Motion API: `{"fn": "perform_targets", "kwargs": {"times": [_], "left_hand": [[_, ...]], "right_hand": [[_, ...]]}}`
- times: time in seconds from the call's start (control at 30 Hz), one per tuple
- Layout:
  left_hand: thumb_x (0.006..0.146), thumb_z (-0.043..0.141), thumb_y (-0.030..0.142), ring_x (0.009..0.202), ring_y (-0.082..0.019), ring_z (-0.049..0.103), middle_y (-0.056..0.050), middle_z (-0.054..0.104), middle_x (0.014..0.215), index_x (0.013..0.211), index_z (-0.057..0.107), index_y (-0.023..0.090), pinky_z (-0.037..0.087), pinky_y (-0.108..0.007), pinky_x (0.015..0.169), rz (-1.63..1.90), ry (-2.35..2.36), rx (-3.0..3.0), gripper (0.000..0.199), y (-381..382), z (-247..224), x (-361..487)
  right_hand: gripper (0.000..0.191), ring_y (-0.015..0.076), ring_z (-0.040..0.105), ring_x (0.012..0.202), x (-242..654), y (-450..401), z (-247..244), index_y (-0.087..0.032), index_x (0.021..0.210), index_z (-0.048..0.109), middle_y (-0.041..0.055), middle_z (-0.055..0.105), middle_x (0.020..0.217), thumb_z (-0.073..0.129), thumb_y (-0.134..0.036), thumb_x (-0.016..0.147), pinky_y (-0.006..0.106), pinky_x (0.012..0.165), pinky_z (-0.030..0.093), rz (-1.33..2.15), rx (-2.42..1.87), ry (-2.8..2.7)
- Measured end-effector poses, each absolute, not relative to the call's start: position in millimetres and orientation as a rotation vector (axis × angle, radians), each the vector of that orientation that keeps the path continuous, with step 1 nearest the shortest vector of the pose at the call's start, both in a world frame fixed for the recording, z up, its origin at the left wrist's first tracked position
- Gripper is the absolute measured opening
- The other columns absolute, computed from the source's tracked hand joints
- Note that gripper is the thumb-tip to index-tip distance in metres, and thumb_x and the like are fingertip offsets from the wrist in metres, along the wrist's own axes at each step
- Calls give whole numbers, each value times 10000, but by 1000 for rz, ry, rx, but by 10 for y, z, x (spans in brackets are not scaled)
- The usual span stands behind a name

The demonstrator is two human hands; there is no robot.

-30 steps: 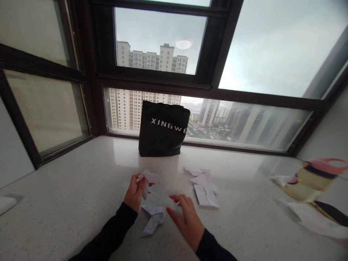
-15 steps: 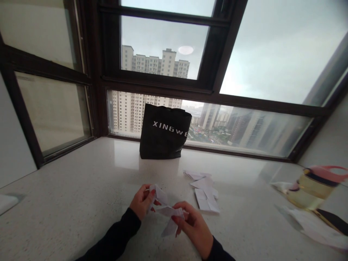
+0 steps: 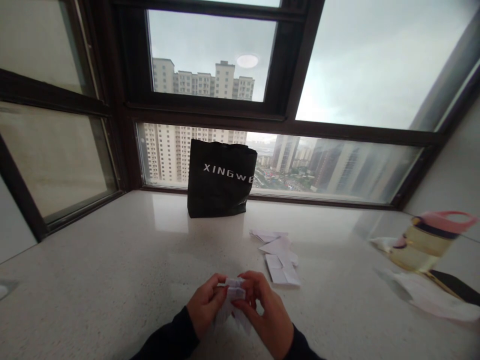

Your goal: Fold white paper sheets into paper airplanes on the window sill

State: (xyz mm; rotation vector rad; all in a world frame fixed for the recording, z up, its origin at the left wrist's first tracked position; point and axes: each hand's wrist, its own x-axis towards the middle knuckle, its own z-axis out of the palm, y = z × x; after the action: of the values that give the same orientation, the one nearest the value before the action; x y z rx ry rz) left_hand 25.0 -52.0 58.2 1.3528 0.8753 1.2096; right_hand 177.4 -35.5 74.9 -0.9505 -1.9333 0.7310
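Between my two hands is white folded paper (image 3: 235, 289), held just above the pale speckled counter (image 3: 112, 280). My left hand (image 3: 207, 303) pinches its left side between thumb and fingers. On the other side, my right hand (image 3: 265, 311) grips the right part, with the thumb in front and the fingers curled behind. The lower part of the paper hangs below the fingers and is blurred. Whether it is one sheet or two pieces together, I cannot tell. Several other folded white papers (image 3: 283, 267) lie overlapping on the counter, right of and beyond my right hand.
A black bag (image 3: 221, 192) with white letters stands upright by the window. To the right are a yellowish bottle (image 3: 425, 245) with a pink lid, a dark flat object (image 3: 455, 286) and white crumpled plastic (image 3: 431, 297). Dark window frames (image 3: 277, 125) border the counter.
My hands were apart, each with a folded paper part; now they have come together and the paper is joined or stacked between them. The view has shifted slightly.
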Motion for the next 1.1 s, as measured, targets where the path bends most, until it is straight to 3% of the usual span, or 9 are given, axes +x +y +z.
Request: {"fn": "perform_targets", "kwargs": {"times": [0.37, 0.83, 1.0, 1.1], "left_hand": [[783, 423, 384, 729, -166, 555, -44, 610, 806, 918, 463, 168, 389, -238, 643, 1186, 1004, 1650, 258, -584, 641, 298], [816, 375, 358, 667, -135, 549, -47, 588, 762, 940, 429, 153, 413, -232, 607, 1172, 930, 1675, 245, -586, 605, 315], [821, 360, 358, 610, -116, 527, -22, 570, 716, 917, 451, 165, 392, -202, 549, 1205, 1003, 1671, 234, -603, 620, 321], [820, 352, 370, 599, -114, 516, -14, 546, 687, 935, 448, 166, 399, -196, 525, 1232, 1028, 1674, 253, -591, 609, 308]], "right_hand": [[315, 111, 461, 507, 1791, -279, 706, -208, 969, 419, -45, 471, 610, 540, -179, 679, 222, 491, 393, 845, -900, -1832], [323, 109, 452, 499, 1781, -269, 701, -194, 973, 426, -43, 477, 604, 562, -241, 683, 226, 488, 395, 942, -877, -1736], [328, 127, 469, 555, 1793, -278, 733, -195, 973, 474, -12, 499, 679, 579, -244, 666, 236, 510, 402, 721, -955, -1771], [213, 147, 501, 628, 1810, -266, 759, -196, 884, 556, 14, 546, 719, 561, -282, 689, 250, 552, 410, 659, -963, -1857]]}}
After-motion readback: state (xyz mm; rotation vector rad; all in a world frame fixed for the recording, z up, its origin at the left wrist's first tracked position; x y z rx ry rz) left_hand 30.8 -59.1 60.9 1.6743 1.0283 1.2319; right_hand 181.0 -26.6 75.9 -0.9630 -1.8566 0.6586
